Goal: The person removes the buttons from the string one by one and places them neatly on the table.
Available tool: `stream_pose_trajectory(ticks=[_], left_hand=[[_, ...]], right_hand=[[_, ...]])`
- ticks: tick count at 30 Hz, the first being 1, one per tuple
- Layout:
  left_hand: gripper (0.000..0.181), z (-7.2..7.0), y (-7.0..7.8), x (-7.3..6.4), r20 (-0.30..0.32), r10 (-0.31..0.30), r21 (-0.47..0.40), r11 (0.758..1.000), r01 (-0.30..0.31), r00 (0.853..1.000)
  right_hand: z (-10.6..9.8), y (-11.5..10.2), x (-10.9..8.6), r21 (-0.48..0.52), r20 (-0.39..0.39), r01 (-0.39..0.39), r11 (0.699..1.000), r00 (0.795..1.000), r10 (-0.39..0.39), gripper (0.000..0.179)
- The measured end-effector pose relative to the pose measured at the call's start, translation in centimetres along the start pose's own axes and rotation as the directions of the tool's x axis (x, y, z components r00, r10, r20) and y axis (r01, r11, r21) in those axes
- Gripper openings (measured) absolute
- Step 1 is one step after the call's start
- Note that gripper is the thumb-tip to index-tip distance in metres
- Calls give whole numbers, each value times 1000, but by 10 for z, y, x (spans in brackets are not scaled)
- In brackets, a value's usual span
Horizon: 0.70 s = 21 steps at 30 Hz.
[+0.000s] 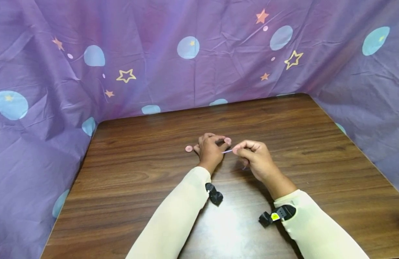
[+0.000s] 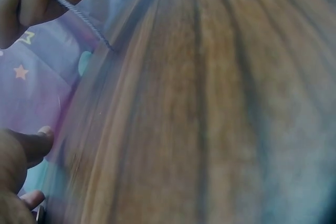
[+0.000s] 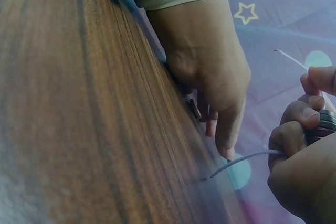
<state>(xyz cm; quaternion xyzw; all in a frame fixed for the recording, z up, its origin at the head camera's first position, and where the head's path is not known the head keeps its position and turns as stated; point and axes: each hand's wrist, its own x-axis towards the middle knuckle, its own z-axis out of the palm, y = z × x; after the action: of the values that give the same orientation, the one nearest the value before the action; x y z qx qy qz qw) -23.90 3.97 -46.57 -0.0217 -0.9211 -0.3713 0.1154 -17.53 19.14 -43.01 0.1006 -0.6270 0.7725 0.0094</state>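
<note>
A pink button (image 1: 227, 140) sits at the fingertips of my left hand (image 1: 210, 149), which is low over the table with index finger stretched out and thumb apart. A second pink button (image 1: 188, 148) lies on the wood just left of that hand. My right hand (image 1: 256, 158), close on the right, pinches a thin pale string (image 1: 227, 151) whose end points left. In the right wrist view, a small stack of round discs (image 3: 326, 121) sits within its curled fingers. The string's other end (image 3: 244, 158) hangs out below the right hand.
The brown wood-grain table (image 1: 147, 151) reaches back to a purple curtain (image 1: 160, 46) with stars and blue dots, which also hangs along both sides. A black wrist camera (image 1: 215, 194) is strapped to the left sleeve, another camera (image 1: 267, 218) to the right.
</note>
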Motion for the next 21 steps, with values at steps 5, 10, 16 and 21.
stream_pose_trajectory(ticks=[5,10,16,21], left_hand=[[27,3,-1,0,-3,3,37,999,-3,1000],[28,4,-1,0,-18,14,72,997,-13,1000],[26,5,1,0,-20,33,106,994,-30,999],[22,5,1,0,-11,42,112,993,-40,999]], right_hand=[[1,0,0,-4,1,5,1000,1000,-5,27],[1,0,-1,-19,6,1,1000,1000,-1,25],[2,1,-1,-16,5,5,1000,1000,-5,25],[2,1,-1,-22,12,5,1000,1000,-5,23]])
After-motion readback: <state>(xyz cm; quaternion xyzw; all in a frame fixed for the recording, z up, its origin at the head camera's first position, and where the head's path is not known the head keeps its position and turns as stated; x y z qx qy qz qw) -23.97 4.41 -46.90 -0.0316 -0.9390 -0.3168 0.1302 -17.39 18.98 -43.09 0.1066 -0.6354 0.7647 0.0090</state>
